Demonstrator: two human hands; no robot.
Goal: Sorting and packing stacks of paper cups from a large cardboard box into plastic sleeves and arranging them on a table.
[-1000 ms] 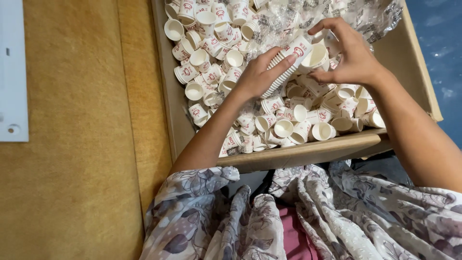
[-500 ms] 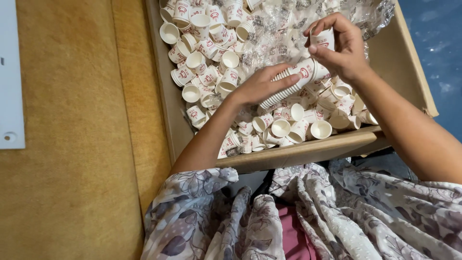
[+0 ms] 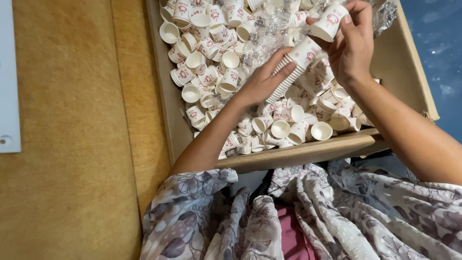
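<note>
A cardboard box point(image 3: 308, 153) lies before me, filled with several small white paper cups point(image 3: 211, 48) with red marks. My left hand point(image 3: 262, 84) grips a nested stack of cups point(image 3: 294, 65), held slanting over the loose pile. Just above the stack's open end, my right hand point(image 3: 353, 45) holds a single paper cup point(image 3: 328, 23) between thumb and fingers. The stack and the single cup are close but apart.
Crumpled clear plastic wrap point(image 3: 385, 14) lies among the cups at the box's far side. A brown wooden surface point(image 3: 67, 144) spreads to the left, with a white panel point(image 3: 8, 77) at its left edge. Floral fabric point(image 3: 313, 216) covers my lap. Blue floor point(image 3: 440, 53) lies right.
My right hand has lifted away from the stack and now holds a single cup above it. The left hand keeps the stack, tilted a little more upward.
</note>
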